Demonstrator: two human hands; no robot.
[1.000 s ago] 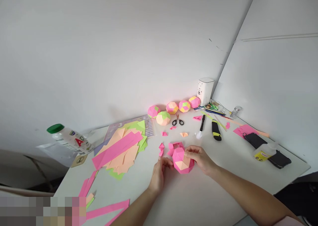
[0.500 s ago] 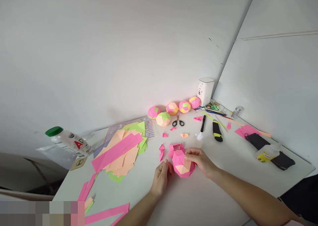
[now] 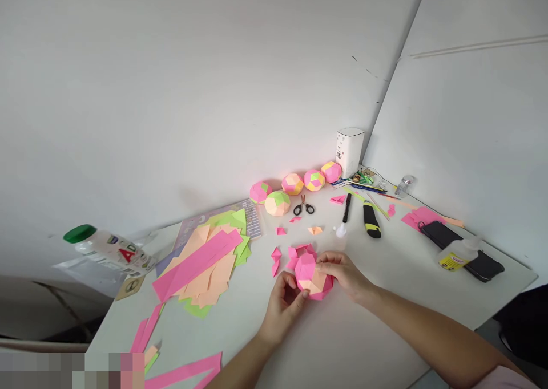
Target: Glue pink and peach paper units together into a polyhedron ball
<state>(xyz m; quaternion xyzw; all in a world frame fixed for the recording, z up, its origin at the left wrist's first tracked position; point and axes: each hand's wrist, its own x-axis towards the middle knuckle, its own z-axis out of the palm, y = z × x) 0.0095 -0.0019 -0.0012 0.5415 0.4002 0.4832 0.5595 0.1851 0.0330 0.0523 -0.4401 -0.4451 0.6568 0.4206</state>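
A pink and peach folded-paper ball [image 3: 314, 278] sits between my hands, near the front of the white table. My left hand [image 3: 285, 306] grips its lower left side, thumb on the peach facet and fingers behind. At its upper right, my right hand [image 3: 345, 272] pinches the edge of the ball, fingers closed. Just behind the ball lies a folded pink paper piece [image 3: 302, 252], partly hidden by it. To the left are more small pink folded pieces [image 3: 276, 260]. A small peach folded piece [image 3: 315, 230] lies farther back.
Finished paper balls [image 3: 277, 203] line the wall. Scissors [image 3: 303, 205], a black pen [image 3: 347, 207], a box cutter [image 3: 371, 219] and a glue bottle [image 3: 459, 254] lie behind and right. Left are stacked paper sheets [image 3: 201, 263] and a tilted white bottle [image 3: 111, 251] with a green cap.
My left hand has moved from beside the ball onto its lower left, its thumb now pressing the peach facet. My right hand keeps its hold. The camera view has shifted slightly.
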